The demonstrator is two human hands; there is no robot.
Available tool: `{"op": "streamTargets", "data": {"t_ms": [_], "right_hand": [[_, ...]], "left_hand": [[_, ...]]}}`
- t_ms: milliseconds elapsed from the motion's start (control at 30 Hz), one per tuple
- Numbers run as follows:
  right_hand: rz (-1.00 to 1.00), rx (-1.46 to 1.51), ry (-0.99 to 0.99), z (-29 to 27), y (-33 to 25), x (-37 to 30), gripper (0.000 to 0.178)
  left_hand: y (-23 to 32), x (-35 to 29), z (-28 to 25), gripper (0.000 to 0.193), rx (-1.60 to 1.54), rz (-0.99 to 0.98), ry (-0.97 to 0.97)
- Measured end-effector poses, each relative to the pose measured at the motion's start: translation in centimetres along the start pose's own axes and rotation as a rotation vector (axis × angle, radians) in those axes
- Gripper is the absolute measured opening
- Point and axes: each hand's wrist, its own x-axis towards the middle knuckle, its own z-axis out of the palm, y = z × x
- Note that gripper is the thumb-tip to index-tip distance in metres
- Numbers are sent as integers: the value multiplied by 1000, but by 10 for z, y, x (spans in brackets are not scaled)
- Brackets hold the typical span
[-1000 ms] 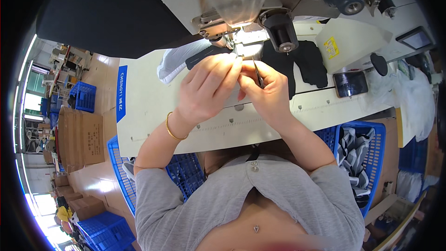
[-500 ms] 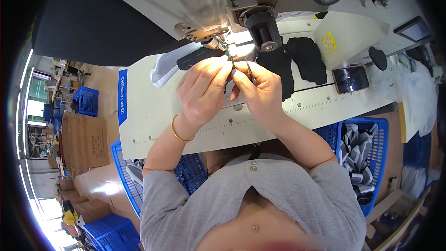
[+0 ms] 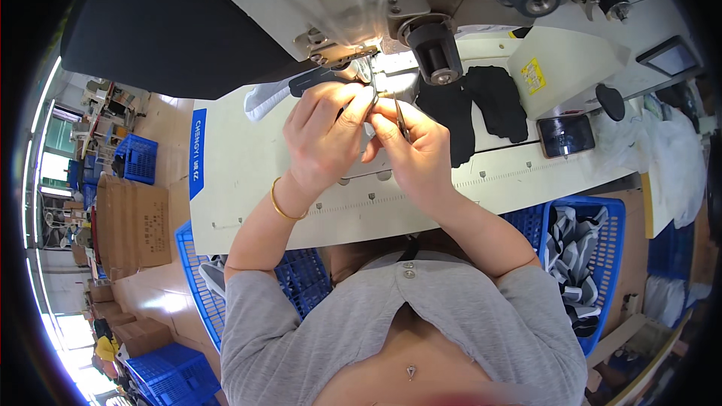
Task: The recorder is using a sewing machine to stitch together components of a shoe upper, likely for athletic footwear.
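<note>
Under the lit head of a sewing machine (image 3: 342,53), my two hands meet close together. My left hand (image 3: 323,135) is closed, its thumb and fingers pinching a small dark piece of material (image 3: 374,96) just in front of the presser foot area. Beside it, my right hand (image 3: 414,154) grips a slim, dark, pointed metal tool (image 3: 401,114), tip up, held along the fingers. Its thumb and forefinger also reach the dark piece. Fingers hide most of that piece. A white and dark fabric item (image 3: 267,98) lies left of the needle area.
Black fabric pieces (image 3: 496,105) lie right of my hands on the white machine table (image 3: 248,180). Beyond them sits a dark shiny box-shaped thing (image 3: 566,135). Blue baskets flank my lap; the right basket (image 3: 613,256) holds grey, white and black pieces. Cardboard boxes (image 3: 135,222) stand at left.
The whole view has shifted slightly. Both hands stay at the machine, and my right hand's fingers and the pointed tool have moved a little. Both grips are kept.
</note>
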Motion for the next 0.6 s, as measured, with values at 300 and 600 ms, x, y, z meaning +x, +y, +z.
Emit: {"op": "streamTargets", "data": {"t_ms": [300, 600], "right_hand": [[-28, 85, -55, 10, 2, -7, 30], [-13, 132, -67, 11, 2, -8, 33]], "left_hand": [[-1, -3, -8, 26, -80, -45, -71], [1, -2, -8, 28, -81, -88, -100]]}}
